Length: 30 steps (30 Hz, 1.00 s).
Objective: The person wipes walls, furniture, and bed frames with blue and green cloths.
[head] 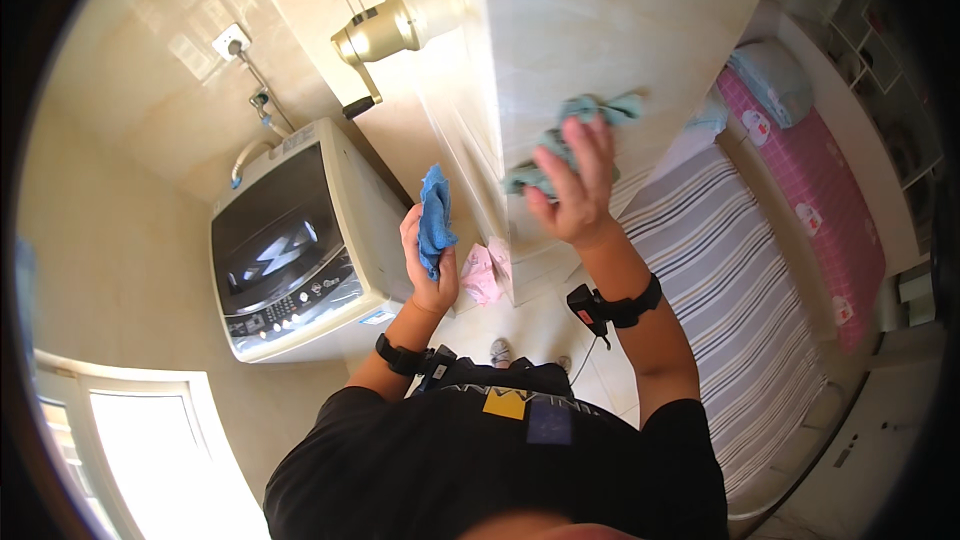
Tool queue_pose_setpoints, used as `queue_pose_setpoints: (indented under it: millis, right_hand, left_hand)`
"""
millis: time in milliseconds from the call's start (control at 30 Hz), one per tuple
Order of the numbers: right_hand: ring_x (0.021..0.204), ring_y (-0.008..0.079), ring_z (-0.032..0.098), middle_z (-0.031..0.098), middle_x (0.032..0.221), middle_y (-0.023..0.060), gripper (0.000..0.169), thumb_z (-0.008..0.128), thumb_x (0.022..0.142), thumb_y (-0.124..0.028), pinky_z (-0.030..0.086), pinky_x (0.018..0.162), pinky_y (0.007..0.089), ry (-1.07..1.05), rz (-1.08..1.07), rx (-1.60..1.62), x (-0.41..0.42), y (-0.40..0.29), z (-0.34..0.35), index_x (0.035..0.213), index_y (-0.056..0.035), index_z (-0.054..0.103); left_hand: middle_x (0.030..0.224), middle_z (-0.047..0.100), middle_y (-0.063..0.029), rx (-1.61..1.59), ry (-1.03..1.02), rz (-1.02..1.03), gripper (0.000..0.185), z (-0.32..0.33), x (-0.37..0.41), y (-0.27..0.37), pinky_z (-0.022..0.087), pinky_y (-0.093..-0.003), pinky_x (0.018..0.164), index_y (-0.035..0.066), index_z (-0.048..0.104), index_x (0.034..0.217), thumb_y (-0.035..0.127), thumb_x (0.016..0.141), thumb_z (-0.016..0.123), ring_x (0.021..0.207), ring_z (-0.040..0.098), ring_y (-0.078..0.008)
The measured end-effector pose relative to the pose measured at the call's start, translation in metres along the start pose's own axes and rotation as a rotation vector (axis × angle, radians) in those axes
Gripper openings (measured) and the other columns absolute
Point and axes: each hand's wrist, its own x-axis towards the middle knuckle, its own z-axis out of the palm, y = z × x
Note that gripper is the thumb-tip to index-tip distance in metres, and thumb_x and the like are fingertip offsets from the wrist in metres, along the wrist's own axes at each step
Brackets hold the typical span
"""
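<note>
A folded blue cloth (pixel 435 221) is held in my left hand (pixel 429 270), between the thumb and the fingers, out in front of my body. My right hand (pixel 585 191) is raised and spread over a crumpled green cloth (pixel 559 141) at a glossy, pale wall surface (pixel 622 22). The hand is slightly blurred, and the cloth sticks out above and to the left of the fingers. Part of the green cloth is hidden behind the palm. Both forearms wear black straps with small devices.
At left stands a top-loading washing machine (pixel 281 232), below a wall socket (pixel 231 41). A hand-crank winch (pixel 397 26) hangs on the wall ahead. Pink patterned fabric (pixel 481 274) lies low by the wall corner. A striped bed (pixel 720 300) is at right.
</note>
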Motion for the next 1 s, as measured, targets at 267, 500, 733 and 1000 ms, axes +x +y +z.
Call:
queue_pose_setpoints:
  millis: [267,500,733,1000]
  right_hand:
    - [0.134,0.0448,0.028,0.033,0.143,0.0262,0.043,0.051,0.089,-0.024,0.022,0.108,0.0584,-0.071,0.027,-0.078,0.041,0.024,-0.002,0.122,0.0045,0.052]
    - [0.131,0.0432,0.033,0.041,0.138,0.0217,0.039,0.055,0.087,-0.034,0.025,0.107,0.057,-0.132,-0.117,-0.089,0.011,0.01,0.008,0.117,-0.0099,0.062]
    - [0.138,0.0421,0.021,0.021,0.149,0.0271,0.055,0.042,0.096,-0.03,0.017,0.11,0.0536,0.004,0.215,-0.123,0.049,0.037,-0.002,0.14,0.0014,0.033]
    - [0.136,0.0471,0.022,0.026,0.146,0.0261,0.042,0.052,0.093,-0.032,0.016,0.108,0.0633,-0.197,-0.066,-0.141,-0.053,0.01,0.015,0.123,-0.0021,0.048]
  left_hand:
    - [0.127,0.045,-0.0242,-0.04,0.015,-0.044,0.041,-0.007,-0.008,-0.003,0.034,-0.043,0.1,-0.003,0.043,0.121,-0.003,0.081,0.054,0.117,0.046,-0.0356]
    - [0.123,0.049,-0.0249,-0.035,0.018,-0.052,0.04,-0.018,-0.007,-0.014,0.037,-0.043,0.098,-0.004,0.045,0.119,-0.002,0.081,0.055,0.113,0.05,-0.0375]
    - [0.122,0.049,-0.0234,0.012,0.015,-0.085,0.04,-0.033,-0.015,-0.024,0.041,-0.0381,0.094,-0.002,0.048,0.116,-0.003,0.078,0.06,0.109,0.052,-0.0379]
    - [0.127,0.047,-0.0247,-0.084,0.03,-0.154,0.039,-0.022,-0.019,-0.031,0.039,-0.0376,0.097,-0.003,0.047,0.119,-0.003,0.082,0.057,0.114,0.051,-0.0344]
